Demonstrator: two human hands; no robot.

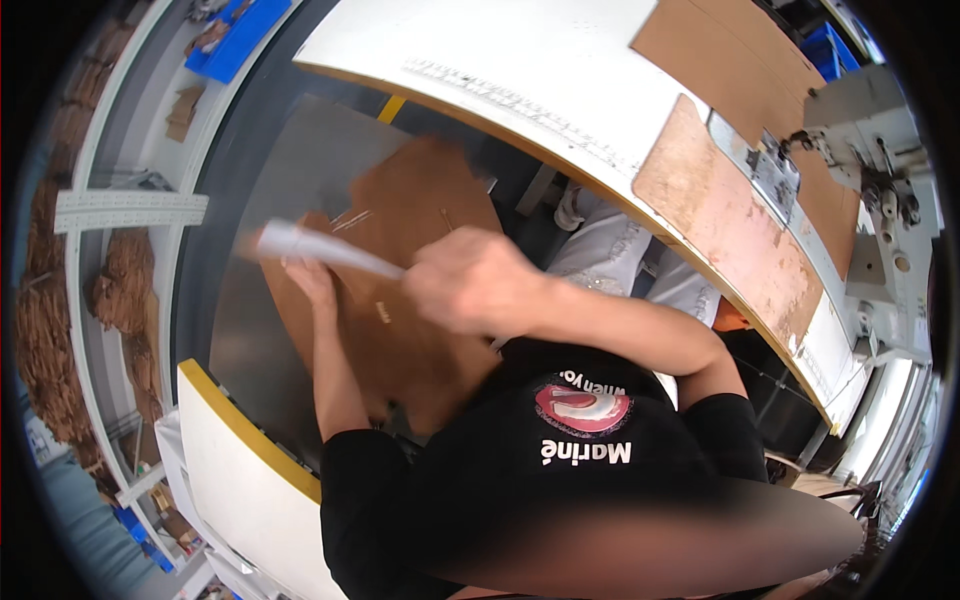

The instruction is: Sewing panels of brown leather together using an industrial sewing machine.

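A large brown sheet with an irregular outline, which looks like leather, lies in front of me over a grey surface. Small pale marks show on it. My right hand, smeared by motion, is closed like a fist above the sheet. From it a blurred, white, tapering strip stretches left, its narrow end at that fist; I cannot make out its material. My left hand is at the sheet's left edge, just under the strip's wide end. That hand's fingers are partly covered and blurred.
A white worktable with a ruler scale runs along the far side. On its right stands a sewing machine. Shelves at left hold stacked brown material and a blue bin. A yellow-edged white panel is near left.
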